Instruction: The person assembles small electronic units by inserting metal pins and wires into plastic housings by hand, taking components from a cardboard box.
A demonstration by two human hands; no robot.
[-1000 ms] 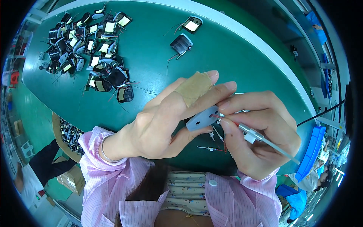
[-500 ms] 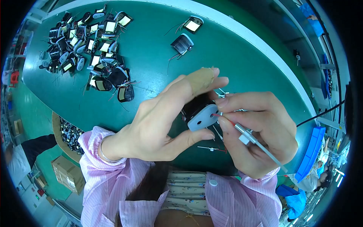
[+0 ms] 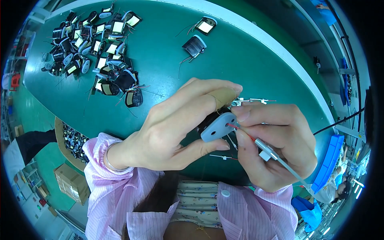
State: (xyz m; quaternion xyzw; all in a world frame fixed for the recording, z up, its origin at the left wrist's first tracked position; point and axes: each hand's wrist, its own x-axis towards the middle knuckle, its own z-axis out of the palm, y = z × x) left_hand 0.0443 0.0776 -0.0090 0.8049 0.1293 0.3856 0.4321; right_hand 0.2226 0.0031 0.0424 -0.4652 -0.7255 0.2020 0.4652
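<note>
My left hand [image 3: 164,132] is closed around a black plastic housing with a light grey oval end plate [image 3: 218,128]. Holes show in the plate, and most of the black body is behind my fingers. A tan covering wraps one left finger. My right hand [image 3: 280,140] pinches a thin red wire [image 3: 237,127] whose end meets one of the plate's holes. From that wire, a slim metal cylinder [image 3: 265,147] with a small white block and a pale cable runs across my right palm. Similar leads with white blocks [image 3: 256,101] lie on the table past my fingertips.
Many similar black housings [image 3: 125,80] with wires are heaped on the green table [image 3: 160,68] at the far left. Two more [image 3: 195,46] lie at the far middle. A round tub [image 3: 60,138] of small parts and a cardboard box [image 3: 72,184] stand left; a blue tray [image 3: 328,164] is right.
The housing and my right hand have shifted slightly right and down. My left fingers have bent further over the housing, the covered finger now lower. The wire stays at the plate's hole.
</note>
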